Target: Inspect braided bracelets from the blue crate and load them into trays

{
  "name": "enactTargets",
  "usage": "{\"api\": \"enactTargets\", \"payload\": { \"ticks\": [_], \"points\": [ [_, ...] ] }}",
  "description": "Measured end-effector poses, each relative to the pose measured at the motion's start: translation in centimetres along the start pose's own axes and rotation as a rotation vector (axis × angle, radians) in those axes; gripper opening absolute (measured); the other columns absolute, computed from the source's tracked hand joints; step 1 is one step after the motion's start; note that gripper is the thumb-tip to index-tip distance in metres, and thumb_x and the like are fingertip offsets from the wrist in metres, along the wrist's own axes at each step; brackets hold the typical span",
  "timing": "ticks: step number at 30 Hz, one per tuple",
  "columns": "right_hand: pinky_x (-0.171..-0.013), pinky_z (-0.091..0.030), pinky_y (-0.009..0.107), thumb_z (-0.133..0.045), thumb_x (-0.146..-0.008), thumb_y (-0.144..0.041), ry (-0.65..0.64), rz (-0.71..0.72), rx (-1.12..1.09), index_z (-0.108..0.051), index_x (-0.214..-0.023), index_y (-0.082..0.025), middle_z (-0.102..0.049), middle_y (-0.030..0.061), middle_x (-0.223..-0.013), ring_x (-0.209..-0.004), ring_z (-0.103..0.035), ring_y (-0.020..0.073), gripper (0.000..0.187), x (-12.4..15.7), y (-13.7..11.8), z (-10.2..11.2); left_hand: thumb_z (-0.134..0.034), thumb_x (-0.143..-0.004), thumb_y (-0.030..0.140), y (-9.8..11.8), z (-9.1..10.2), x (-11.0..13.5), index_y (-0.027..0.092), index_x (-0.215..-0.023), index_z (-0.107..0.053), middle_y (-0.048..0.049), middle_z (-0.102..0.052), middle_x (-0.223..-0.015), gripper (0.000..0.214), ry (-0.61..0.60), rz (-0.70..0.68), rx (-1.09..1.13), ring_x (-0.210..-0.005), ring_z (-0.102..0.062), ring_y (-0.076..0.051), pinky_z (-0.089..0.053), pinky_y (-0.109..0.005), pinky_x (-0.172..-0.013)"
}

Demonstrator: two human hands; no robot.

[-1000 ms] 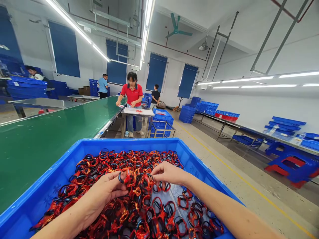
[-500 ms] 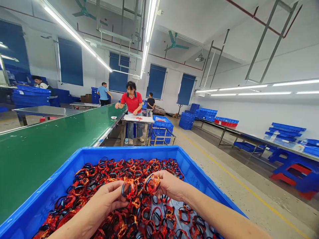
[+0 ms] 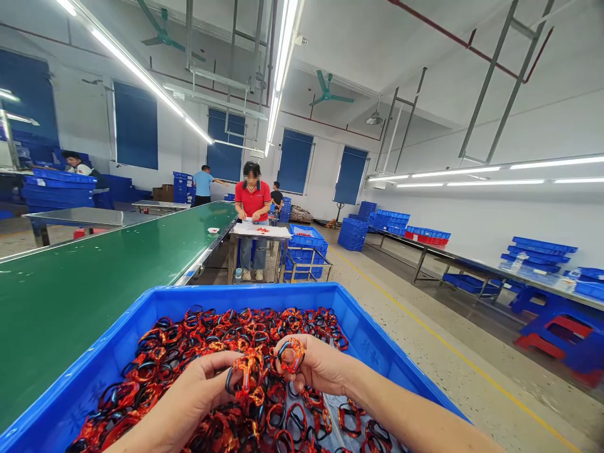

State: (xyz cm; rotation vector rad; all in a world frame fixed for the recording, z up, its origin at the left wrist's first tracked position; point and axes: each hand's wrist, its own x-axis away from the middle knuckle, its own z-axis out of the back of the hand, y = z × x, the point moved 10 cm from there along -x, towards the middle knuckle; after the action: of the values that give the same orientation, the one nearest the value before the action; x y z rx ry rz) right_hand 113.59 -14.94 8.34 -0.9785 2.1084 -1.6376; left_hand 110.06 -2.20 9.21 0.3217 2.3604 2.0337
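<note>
My left hand (image 3: 207,384) is closed, its thumb and fingers pinching a glossy orange-red and black ring-shaped piece (image 3: 246,372). Just to the right, a similar ring-shaped piece (image 3: 291,355) is gripped by the fingertips of my right hand (image 3: 321,368). The two pieces are held close together above a blue plastic bin (image 3: 245,292). Many more such rings (image 3: 155,358) lie heaped inside, thickest at the left and back. Toward the right, a clear plastic sheet (image 3: 334,409) shows between looser rings. My fingers partly hide both held pieces.
A green conveyor belt (image 3: 117,264) runs along the bin's left side, with a small white item (image 3: 214,230) on it. Ahead, a co-worker in a red shirt (image 3: 253,200) stands at a small table (image 3: 240,231). Blue crates (image 3: 306,251) are stacked beside it. Floor lies to the right.
Both hands keep their ring-shaped pieces and have barely moved, while the view has shifted slightly. The co-worker in red has brought both hands together over the table. The white item is slightly nearer.
</note>
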Motion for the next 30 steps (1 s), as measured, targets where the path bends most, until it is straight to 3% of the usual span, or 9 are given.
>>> {"api": "enactTargets", "payload": {
  "ticks": [7,17,23,30],
  "points": [
    [-0.039,-0.040,0.016,-0.079,-0.062,-0.037,-0.060,0.018,-0.014,-0.059,-0.086,-0.013,-0.060,-0.0013,-0.063,-0.045,-0.051,0.0054,0.039,-0.1,0.2,-0.6,-0.077,-0.053,0.049,0.4,0.3,0.2,0.019,-0.082,-0.074,-0.0048,-0.070,-0.076,0.041,0.039,-0.033,-0.059,-0.074,-0.061,-0.022,-0.048,-0.031,-0.070],
    [-0.034,-0.038,0.014,-0.068,-0.064,-0.025,0.025,-0.117,0.043,-0.055,-0.069,-0.013,-0.063,0.0014,-0.062,-0.043,-0.052,0.0057,0.019,-0.5,2.4,-0.3,-0.072,-0.063,0.046,-0.1,0.6,-1.6,0.020,-0.085,-0.075,-0.0023,-0.072,-0.075,0.034,-0.073,-0.139,-0.188,-0.076,-0.060,-0.020,-0.044,-0.027,-0.072],
    [-0.032,-0.037,0.014,-0.059,-0.061,-0.021,0.061,-0.181,0.130,-0.056,-0.064,-0.013,-0.061,0.0000,-0.055,-0.039,-0.050,0.0055,0.009,0.0,2.9,-0.7,-0.066,-0.070,0.044,-0.6,-0.8,-1.4,0.017,-0.086,-0.075,-0.0032,-0.071,-0.071,0.033,-0.158,-0.150,-0.344,-0.067,-0.058,-0.018,-0.042,-0.025,-0.064],
    [-0.030,-0.032,0.014,-0.063,-0.068,-0.044,0.168,-0.075,0.324,-0.052,-0.061,-0.016,-0.054,-0.0040,-0.049,-0.035,-0.044,0.0043,0.032,0.4,1.4,-0.8,-0.062,-0.072,0.046,-0.3,-1.4,-1.1,0.016,-0.078,-0.074,0.0009,-0.062,-0.058,0.033,-0.171,-0.170,-0.472,-0.054,-0.045,-0.012,-0.032,-0.022,-0.052]
  ]
}}
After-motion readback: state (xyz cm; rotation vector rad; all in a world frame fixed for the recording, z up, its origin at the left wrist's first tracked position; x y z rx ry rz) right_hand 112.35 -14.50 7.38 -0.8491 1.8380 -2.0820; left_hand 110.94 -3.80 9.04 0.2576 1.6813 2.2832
